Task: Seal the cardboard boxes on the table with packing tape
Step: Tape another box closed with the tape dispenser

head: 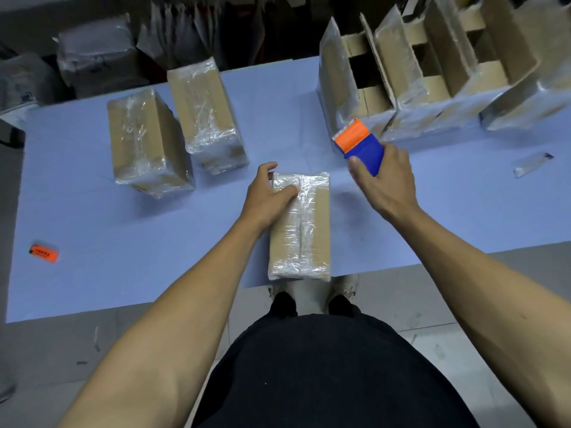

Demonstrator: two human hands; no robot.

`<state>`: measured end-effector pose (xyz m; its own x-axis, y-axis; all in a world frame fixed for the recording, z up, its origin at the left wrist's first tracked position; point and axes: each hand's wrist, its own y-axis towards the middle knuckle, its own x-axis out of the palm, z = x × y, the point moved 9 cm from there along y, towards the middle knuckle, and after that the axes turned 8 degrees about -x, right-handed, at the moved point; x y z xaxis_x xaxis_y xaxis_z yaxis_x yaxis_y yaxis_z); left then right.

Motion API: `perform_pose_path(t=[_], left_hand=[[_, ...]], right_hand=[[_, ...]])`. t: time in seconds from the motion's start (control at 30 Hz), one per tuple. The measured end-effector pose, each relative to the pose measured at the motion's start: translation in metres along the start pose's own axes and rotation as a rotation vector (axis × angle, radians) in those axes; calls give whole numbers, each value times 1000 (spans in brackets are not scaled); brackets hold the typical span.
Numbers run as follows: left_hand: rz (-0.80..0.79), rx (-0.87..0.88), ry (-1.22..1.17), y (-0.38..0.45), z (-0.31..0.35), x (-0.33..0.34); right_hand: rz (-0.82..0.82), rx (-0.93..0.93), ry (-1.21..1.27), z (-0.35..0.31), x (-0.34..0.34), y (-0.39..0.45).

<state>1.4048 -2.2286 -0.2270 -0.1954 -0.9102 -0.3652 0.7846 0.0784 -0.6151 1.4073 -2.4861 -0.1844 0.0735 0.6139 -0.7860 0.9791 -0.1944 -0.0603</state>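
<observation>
— What have you got closest to you?

— I see my box (299,225) at the near edge of the bench (123,273), lying lengthwise away from me, its top and both ends glossy with clear tape. My left hand (268,196) rests on its far left part, fingers (285,191) laid fairly straight across the taped top, thumb raised off the far corner.

— And the right?

— My right hand (384,183) is up just right of the box's far end, not touching it. Its fingers are wrapped round the blue body of the tape dispenser (360,146), whose orange end points away from me. I think it's held clear of the bench, though from this angle I can't be sure.

— Anything else on the bench?

— An orange lighter-like item (44,253) far off to my left near the edge. A small clear piece (532,164) lies off to the right. Further out on the left stand two sealed boxes (148,143), side by side and wrapped in tape. At the far right, a row of open boxes (401,88) with flaps standing up, packed against one another.

— Beyond the bench?

— Wrapped parcels (99,54) piled in the dim background.
</observation>
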Motion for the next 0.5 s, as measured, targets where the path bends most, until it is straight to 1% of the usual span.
perform_pose_path(t=[0.03,0.1,0.17,0.2,0.23,0.27,0.33,0.37,0.43,0.5], left_hand=[[23,14,19,0,5,-3],[125,118,23,-4,28,-15],[237,219,-59,-12,61,-30],[235,212,-146,-13,75,-34],[175,170,-237,-13,87,-34],[78,122,-300,-12,97,-29],[-127,65,-345,-16,114,-18],[-179,67,-355,-19,120,-16],[-198,99,-389,-23,126,-20],[-193,131,-427,-26,129,-25]], right_hand=[[-1,-44,-27,-8,-6,2],[30,-115,-66,-24,-18,6],[56,-162,-21,-37,-28,11],[55,-194,19,-44,-32,13],[42,-238,52,-53,-35,15],[26,-288,77,-63,-37,16],[-3,-359,109,-81,-42,16],[-11,-378,130,-89,-45,16],[-26,-415,156,-101,-48,17],[-44,-452,125,-109,-49,17]])
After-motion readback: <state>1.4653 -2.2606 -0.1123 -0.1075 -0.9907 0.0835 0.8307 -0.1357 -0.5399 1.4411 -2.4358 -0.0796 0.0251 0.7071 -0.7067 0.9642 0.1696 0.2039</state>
